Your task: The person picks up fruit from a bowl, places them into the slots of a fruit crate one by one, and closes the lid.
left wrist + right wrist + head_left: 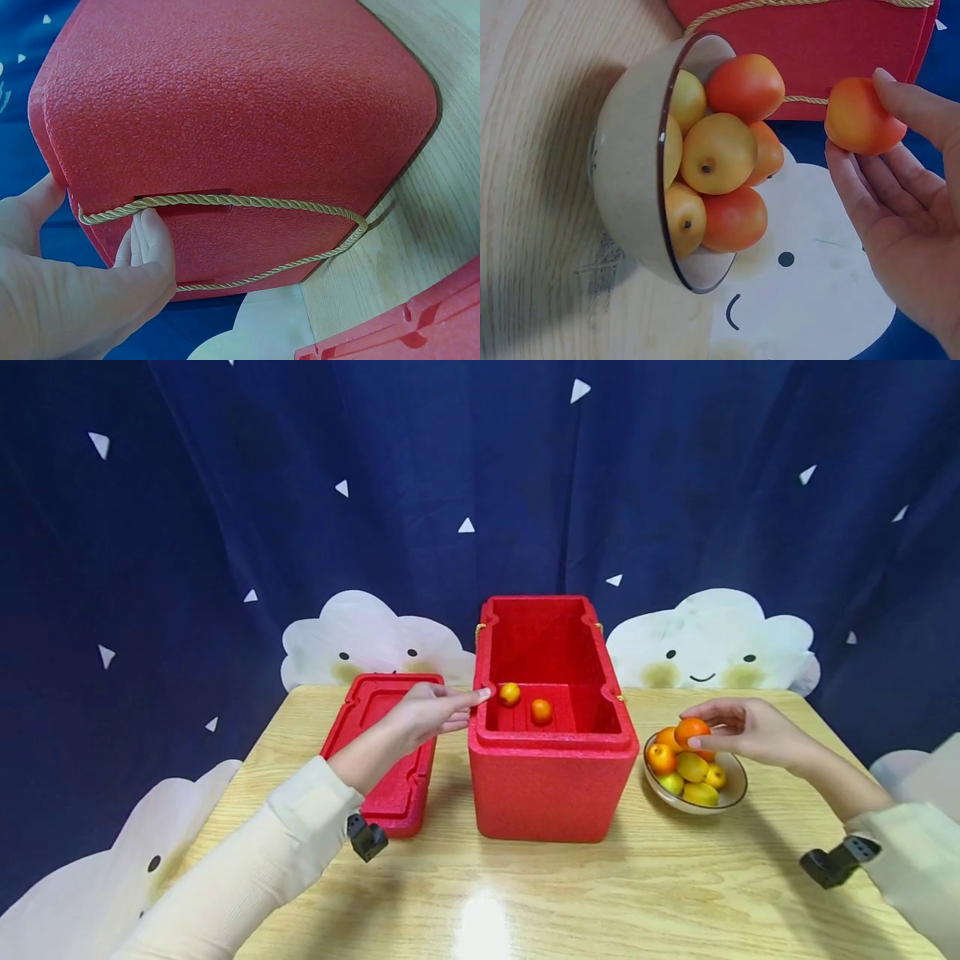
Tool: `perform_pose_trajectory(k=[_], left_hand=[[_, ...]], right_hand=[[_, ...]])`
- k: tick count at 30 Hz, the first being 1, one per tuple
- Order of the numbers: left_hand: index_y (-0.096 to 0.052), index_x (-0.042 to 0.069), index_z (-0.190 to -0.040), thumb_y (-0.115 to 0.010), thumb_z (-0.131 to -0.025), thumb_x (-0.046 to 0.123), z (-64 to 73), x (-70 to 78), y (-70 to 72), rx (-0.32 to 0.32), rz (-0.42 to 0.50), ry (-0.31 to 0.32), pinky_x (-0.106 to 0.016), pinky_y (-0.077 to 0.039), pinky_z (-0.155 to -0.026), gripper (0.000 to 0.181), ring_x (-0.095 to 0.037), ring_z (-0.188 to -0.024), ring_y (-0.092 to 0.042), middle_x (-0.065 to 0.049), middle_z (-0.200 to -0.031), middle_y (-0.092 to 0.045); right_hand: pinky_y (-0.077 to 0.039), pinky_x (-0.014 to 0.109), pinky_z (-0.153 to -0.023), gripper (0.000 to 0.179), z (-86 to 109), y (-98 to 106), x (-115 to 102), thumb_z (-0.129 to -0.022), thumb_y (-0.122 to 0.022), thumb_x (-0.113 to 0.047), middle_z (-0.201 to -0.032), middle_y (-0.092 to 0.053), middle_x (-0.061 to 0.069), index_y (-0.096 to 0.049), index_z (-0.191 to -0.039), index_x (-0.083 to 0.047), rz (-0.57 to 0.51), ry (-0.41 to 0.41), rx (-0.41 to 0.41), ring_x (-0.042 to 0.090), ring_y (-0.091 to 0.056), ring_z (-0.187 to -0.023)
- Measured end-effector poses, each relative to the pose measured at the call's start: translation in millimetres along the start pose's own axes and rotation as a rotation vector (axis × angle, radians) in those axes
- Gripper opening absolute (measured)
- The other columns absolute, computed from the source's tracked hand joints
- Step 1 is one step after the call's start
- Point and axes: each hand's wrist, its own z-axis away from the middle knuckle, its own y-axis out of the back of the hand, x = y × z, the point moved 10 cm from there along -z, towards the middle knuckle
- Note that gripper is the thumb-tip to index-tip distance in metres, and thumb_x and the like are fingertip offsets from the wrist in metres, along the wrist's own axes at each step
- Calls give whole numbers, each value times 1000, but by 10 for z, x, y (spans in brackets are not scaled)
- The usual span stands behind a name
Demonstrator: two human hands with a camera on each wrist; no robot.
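Observation:
My right hand (738,727) pinches a round orange-red fruit (864,116) between thumb and fingertips, above a cream bowl (630,157) with a dark rim. In that bowl lie several yellow and orange fruits (718,154). At the left rim of a red foam box (555,793) is my left hand (431,710), thumb on the edge and fingers against the outer side wall beside a gold rope handle (262,201). The box stands uncovered; a yellow-orange fruit (510,694) and an orange fruit (542,712) lie on its floor.
A red lid (390,777) lies on the wooden table (570,893), left of the box and under my left forearm. Behind the table hangs a dark blue curtain (405,468) with white triangles. White cloud cutouts (712,643) stand along the back edge.

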Motion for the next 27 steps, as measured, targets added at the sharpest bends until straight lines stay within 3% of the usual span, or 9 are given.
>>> perform_pose_trajectory(k=[8,17,27], left_hand=[[-49,2,-128,-70,-85,39,-1,-3,-3,-5,4,0,-33,-52,-101,60,-26,-118,-64,-12,-129,-61],[-49,1,-128,-69,-86,38,2,-3,-8,0,13,5,-33,-51,-102,59,-26,-119,-63,-13,-129,-61],[-48,3,-129,-69,-86,39,2,5,-8,-5,10,19,-33,-52,-101,60,-26,-118,-64,-13,-129,-61]], right_hand=[[-54,11,-74,39,-54,29,-104,-84,-74,-15,-98,-68,-22,-63,-118,1,-9,38,7,-2,-64,-82],[-54,13,-74,39,-140,42,-242,-83,-75,-20,-98,-71,-16,-63,-117,-5,4,34,9,2,-64,-82],[-54,13,-72,36,-263,63,-468,-83,-74,-14,-93,-71,-15,-64,-115,-3,-13,87,1,4,-63,-79]])
